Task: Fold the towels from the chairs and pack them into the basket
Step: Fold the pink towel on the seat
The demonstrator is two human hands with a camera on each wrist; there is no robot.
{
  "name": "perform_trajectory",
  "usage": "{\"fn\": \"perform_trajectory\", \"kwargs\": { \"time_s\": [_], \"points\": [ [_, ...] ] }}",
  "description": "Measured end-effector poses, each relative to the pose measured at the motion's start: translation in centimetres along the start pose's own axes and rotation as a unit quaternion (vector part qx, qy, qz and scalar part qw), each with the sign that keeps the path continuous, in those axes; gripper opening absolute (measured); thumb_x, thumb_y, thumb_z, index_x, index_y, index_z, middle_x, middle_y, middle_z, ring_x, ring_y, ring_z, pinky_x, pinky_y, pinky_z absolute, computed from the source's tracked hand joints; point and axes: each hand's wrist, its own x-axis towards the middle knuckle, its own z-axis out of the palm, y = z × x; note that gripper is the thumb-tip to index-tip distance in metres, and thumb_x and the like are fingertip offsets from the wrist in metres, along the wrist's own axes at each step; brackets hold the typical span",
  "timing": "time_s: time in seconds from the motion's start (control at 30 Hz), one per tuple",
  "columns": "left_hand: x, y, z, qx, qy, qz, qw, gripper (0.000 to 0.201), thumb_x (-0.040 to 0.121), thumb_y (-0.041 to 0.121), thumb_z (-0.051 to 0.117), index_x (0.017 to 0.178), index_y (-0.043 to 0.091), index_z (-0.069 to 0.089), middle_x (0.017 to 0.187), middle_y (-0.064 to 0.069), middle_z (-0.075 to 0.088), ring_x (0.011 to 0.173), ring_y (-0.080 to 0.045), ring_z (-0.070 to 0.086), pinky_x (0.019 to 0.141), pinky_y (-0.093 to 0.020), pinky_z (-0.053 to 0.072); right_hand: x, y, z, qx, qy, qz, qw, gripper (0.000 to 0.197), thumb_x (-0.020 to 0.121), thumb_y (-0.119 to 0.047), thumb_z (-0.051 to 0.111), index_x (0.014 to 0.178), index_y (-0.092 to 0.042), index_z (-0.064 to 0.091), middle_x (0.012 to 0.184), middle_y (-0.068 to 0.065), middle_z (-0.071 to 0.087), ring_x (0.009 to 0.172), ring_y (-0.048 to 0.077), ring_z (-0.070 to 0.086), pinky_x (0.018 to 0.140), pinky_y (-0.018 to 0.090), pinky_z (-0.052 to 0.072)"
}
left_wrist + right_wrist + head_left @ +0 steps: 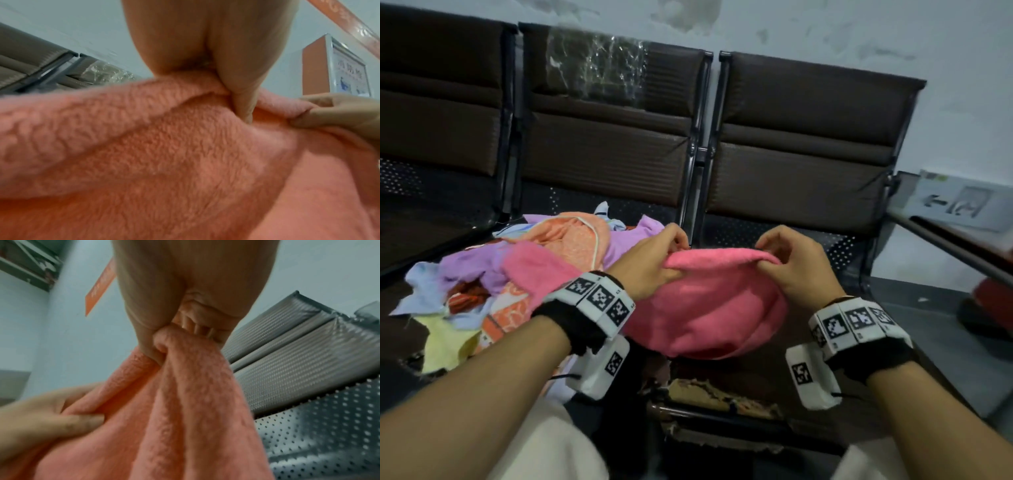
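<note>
A pink towel [709, 305] hangs in the air over the right chair's seat, held by its top edge. My left hand [654, 263] pinches the edge at its left end, and my right hand [791, 267] pinches it at the right end. In the left wrist view the fluffy pink towel [164, 154] fills the frame under my left hand [232, 91], thumb and finger closed on a fold. In the right wrist view my right hand [185, 324] bunches the pink towel [185, 410]. A pile of towels [517, 274] in purple, orange, blue and yellow lies on the middle chair.
Three dark brown chairs [801, 137] stand in a row against a pale wall. The right chair's seat front [722, 397] is torn. A railing [955, 246] runs at the right with a paper sign behind it. No basket is in view.
</note>
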Motion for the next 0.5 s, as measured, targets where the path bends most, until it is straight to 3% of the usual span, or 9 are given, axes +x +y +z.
{"fn": "perform_trajectory", "kwargs": {
  "time_s": [0.1, 0.17, 0.27, 0.3, 0.37, 0.43, 0.5],
  "points": [
    [1.7, 0.8, 1.1, -0.025, 0.019, 0.025, 0.999, 0.018, 0.08, 0.014, 0.072, 0.08, 0.005, 0.057, 0.077, -0.006, 0.061, 0.07, -0.015, 0.053, 0.065, -0.025, 0.041, 0.0, 2.2, -0.5, -0.055, -0.051, -0.017, 0.997, 0.022, 0.079, -0.008, 0.062, 0.088, -0.027, 0.07, 0.077, -0.019, 0.065, 0.075, -0.006, 0.058, 0.066, 0.0, 0.037],
    [2.9, 1.2, 2.4, -0.033, 0.01, 0.003, 0.999, 0.029, 0.08, 0.021, 0.072, 0.068, 0.003, 0.054, 0.061, -0.001, 0.053, 0.056, -0.006, 0.044, 0.056, -0.019, 0.035, 0.4, 3.8, -0.8, -0.044, -0.067, 0.0, 0.997, 0.024, 0.085, -0.008, 0.058, 0.09, -0.029, 0.069, 0.081, -0.02, 0.066, 0.078, -0.006, 0.059, 0.068, 0.002, 0.038],
    [4.3, 2.2, 5.0, -0.055, -0.034, -0.02, 0.998, 0.045, 0.086, 0.03, 0.065, 0.057, 0.014, 0.036, 0.051, 0.005, 0.036, 0.045, -0.004, 0.035, 0.049, -0.02, 0.03, 1.3, 5.7, -0.9, -0.013, -0.062, 0.026, 0.998, 0.017, 0.091, -0.01, 0.052, 0.092, -0.02, 0.066, 0.086, -0.008, 0.067, 0.083, 0.008, 0.061, 0.075, 0.024, 0.047],
    [4.8, 2.4, 5.8, -0.052, -0.049, -0.017, 0.997, 0.045, 0.088, 0.033, 0.062, 0.057, 0.016, 0.035, 0.052, 0.006, 0.035, 0.046, -0.004, 0.033, 0.051, -0.023, 0.029, 1.7, 6.1, -0.9, 0.0, -0.047, 0.033, 0.998, 0.014, 0.092, -0.01, 0.051, 0.091, -0.015, 0.065, 0.084, -0.005, 0.066, 0.081, 0.011, 0.059, 0.076, 0.031, 0.047],
    [5.5, 2.7, 6.9, -0.065, -0.059, -0.015, 0.996, 0.041, 0.09, 0.034, 0.058, 0.057, 0.017, 0.04, 0.054, 0.007, 0.038, 0.051, -0.005, 0.034, 0.054, -0.027, 0.03, 2.5, 6.6, -0.9, 0.032, -0.003, 0.033, 0.999, 0.01, 0.09, -0.009, 0.053, 0.086, -0.009, 0.063, 0.076, -0.006, 0.06, 0.074, 0.01, 0.054, 0.072, 0.035, 0.044],
    [6.1, 2.2, 7.5, -0.087, -0.047, -0.032, 0.995, 0.039, 0.09, 0.031, 0.059, 0.058, 0.018, 0.042, 0.056, 0.007, 0.039, 0.053, -0.007, 0.035, 0.057, -0.03, 0.03, 2.8, 7.1, -1.0, 0.065, 0.023, 0.038, 0.997, 0.008, 0.084, -0.01, 0.059, 0.083, -0.017, 0.062, 0.075, -0.013, 0.06, 0.073, 0.005, 0.054, 0.072, 0.03, 0.044],
    [6.4, 1.1, 8.0, -0.061, -0.052, -0.053, 0.995, 0.042, 0.089, 0.028, 0.061, 0.055, 0.021, 0.038, 0.054, 0.007, 0.038, 0.053, -0.009, 0.036, 0.056, -0.029, 0.028, 2.5, 8.0, -0.4, 0.066, -0.005, 0.055, 0.996, 0.019, 0.08, -0.011, 0.067, 0.092, -0.025, 0.062, 0.083, -0.015, 0.062, 0.08, 0.004, 0.057, 0.075, 0.021, 0.044]
  ]
}}
